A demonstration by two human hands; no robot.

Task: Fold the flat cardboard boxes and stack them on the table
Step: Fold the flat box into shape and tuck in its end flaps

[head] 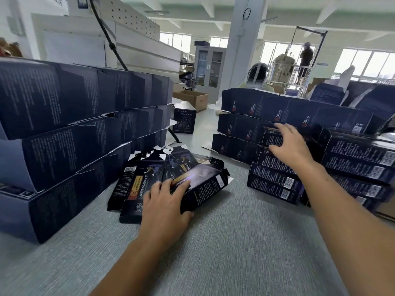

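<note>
Head view: grey table (224, 242) in factory hall.

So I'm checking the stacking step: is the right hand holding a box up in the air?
No: the right hand rests spread-fingered on the stack of folded boxes, lifting nothing.

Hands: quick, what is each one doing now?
Left hand: gripping a partly opened box.
Right hand: open, fingers spread over the stacked boxes, holding nothing.

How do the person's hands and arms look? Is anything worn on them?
Both are bare: the left hand and right hand have no gloves, rings or watch visible. The forearms show no sleeves up to the picture's lower edge. No markings or bandages can be seen.
</note>
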